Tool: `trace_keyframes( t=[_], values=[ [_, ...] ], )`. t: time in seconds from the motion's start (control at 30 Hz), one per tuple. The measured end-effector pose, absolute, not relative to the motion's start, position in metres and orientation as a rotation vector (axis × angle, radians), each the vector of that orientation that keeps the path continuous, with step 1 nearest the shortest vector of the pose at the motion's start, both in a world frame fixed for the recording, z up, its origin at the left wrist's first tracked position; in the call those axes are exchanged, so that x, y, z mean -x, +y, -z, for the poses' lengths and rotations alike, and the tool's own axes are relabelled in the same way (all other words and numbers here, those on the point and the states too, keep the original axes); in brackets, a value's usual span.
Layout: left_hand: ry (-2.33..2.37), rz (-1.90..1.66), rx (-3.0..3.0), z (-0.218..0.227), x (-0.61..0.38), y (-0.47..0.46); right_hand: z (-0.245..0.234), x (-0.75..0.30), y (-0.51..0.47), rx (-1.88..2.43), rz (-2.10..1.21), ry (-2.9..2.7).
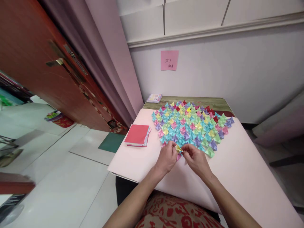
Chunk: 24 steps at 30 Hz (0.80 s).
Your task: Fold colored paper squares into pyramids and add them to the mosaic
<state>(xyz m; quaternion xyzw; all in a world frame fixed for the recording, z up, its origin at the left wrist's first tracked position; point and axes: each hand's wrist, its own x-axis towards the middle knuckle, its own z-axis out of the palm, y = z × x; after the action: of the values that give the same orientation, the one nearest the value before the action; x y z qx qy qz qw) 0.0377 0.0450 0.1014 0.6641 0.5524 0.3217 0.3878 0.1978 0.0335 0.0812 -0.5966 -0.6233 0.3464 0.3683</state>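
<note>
Between my two hands is a small yellow folded paper piece (178, 148), with a bit of blue paper against its lower side. My left hand (168, 155) pinches it from the left. From the right, the closed fingers of my right hand (195, 158) meet it, and they partly hide the blue bit. Just beyond my fingers spreads a large group of folded paper pieces (182, 129) in blue, green, yellow, pink, purple and red, set close together. A pink piece (179, 156) shows just below my fingertips.
A stack of coloured paper (137, 134), red on top, lies on the table (147, 161) at the left. Small packs (154, 98) sit at the back left corner. A pink note (169, 60) is stuck on the wall. A red-brown door (59, 63) stands at left.
</note>
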Motion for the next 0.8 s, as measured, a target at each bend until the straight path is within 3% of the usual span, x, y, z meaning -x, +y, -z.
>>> trace_keyframes(
  t=[0.3,0.8],
  values=[
    [1.393,-0.597,-2.08,-0.101,-0.042,0.036,-0.069,-0.202,0.042,1.607,-1.033,-1.572],
    [1.348,-0.734,-1.818,-0.097,-0.039,0.037,-0.071,-0.208,0.042,1.366,-1.449,-1.337]
  ],
)
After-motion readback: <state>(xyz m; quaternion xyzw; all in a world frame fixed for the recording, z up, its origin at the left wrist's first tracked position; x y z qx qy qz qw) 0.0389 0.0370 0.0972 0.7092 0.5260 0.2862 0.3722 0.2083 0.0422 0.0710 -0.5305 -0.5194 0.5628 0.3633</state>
